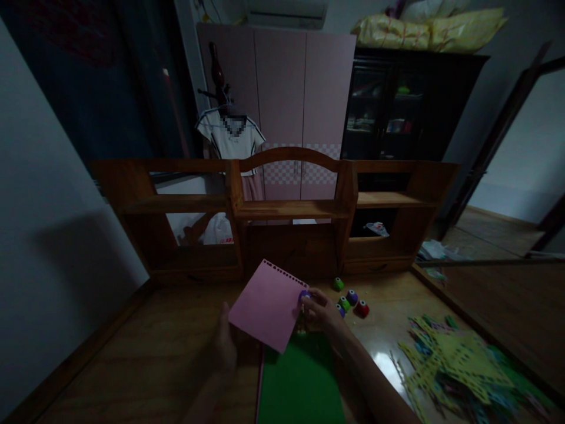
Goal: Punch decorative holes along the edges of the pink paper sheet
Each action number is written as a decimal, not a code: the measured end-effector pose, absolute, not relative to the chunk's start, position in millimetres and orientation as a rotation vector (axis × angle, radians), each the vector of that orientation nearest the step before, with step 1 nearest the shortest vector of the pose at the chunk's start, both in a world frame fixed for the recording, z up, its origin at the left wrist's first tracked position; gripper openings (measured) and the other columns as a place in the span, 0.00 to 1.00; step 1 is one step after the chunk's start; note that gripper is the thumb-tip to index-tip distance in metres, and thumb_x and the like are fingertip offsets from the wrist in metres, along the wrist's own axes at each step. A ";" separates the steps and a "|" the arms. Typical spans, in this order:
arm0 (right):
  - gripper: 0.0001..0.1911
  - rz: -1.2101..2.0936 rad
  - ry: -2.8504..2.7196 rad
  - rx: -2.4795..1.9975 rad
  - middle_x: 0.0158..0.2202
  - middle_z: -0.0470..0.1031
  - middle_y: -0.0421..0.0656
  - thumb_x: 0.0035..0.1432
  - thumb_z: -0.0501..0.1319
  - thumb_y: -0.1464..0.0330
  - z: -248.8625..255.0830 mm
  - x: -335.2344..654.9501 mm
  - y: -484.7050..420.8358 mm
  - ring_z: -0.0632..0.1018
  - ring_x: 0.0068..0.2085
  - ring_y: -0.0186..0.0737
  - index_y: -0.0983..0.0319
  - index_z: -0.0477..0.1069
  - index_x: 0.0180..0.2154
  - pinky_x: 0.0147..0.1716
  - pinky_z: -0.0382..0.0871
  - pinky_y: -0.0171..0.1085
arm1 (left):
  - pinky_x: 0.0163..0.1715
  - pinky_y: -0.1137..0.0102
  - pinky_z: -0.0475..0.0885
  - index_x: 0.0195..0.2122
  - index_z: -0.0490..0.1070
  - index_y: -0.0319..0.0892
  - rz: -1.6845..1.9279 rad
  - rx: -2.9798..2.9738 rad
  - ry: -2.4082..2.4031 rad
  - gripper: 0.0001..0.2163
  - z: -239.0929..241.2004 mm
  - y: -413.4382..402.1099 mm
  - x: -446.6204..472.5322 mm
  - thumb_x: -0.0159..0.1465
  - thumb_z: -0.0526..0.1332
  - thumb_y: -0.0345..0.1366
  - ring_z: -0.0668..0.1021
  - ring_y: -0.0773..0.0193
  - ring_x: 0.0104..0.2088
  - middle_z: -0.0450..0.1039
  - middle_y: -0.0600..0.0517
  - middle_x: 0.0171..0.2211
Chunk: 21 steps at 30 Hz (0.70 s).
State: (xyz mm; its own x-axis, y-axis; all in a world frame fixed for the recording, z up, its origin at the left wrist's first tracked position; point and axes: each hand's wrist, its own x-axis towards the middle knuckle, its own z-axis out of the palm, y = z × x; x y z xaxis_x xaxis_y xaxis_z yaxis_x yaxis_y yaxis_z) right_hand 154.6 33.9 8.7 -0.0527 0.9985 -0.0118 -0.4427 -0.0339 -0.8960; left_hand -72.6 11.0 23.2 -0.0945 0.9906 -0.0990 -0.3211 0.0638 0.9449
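A pink sheet of paper [267, 306], with a row of small dark holes along its upper edge, is held tilted above the table. My left hand [226, 344] grips its left corner; the fingers are partly hidden and blurred. At the sheet's right corner my right hand [323, 309] pinches a small purple craft punch [304, 295]. Below the sheet lies a flat green sheet or pad [300, 383] with a pink edge on its left. Several similar small round punches rest beyond my right hand, among them a red one [362, 308] and a green one [338, 284].
On the right of the wooden table [132, 353] lies a pile of yellow and green perforated pieces [463, 365]. A wooden shelf unit [291, 208] stands along the back edge. Raised rims border the table's sides. Behind are a pink wardrobe [280, 88] and a dark cabinet [436, 112].
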 end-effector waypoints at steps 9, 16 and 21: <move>0.16 0.917 -1.349 -0.937 0.37 0.73 0.43 0.48 0.66 0.67 57.6 158.3 10.6 0.74 0.35 0.39 0.59 0.70 0.41 0.31 0.69 0.35 | 0.50 0.61 0.65 0.51 0.64 0.40 1.382 1.493 1.040 0.23 51.8 27.8 -93.7 0.55 0.61 0.44 0.68 0.52 0.52 0.66 0.44 0.51; 0.12 0.475 -1.489 -0.850 0.46 0.69 0.47 0.54 0.60 0.69 77.6 148.1 -8.5 0.70 0.48 0.45 0.57 0.71 0.42 0.44 0.67 0.40 | 0.51 0.55 0.62 0.52 0.60 0.42 2.024 2.220 1.321 0.25 52.4 -2.8 -75.1 0.54 0.63 0.37 0.66 0.54 0.52 0.64 0.45 0.50; 0.13 0.474 -1.547 -0.853 0.44 0.70 0.46 0.53 0.61 0.69 70.0 141.8 -6.5 0.71 0.47 0.45 0.57 0.70 0.43 0.46 0.66 0.42 | 0.51 0.55 0.63 0.52 0.61 0.45 1.910 2.611 1.227 0.24 41.5 -7.5 -63.0 0.53 0.64 0.31 0.68 0.55 0.50 0.66 0.46 0.47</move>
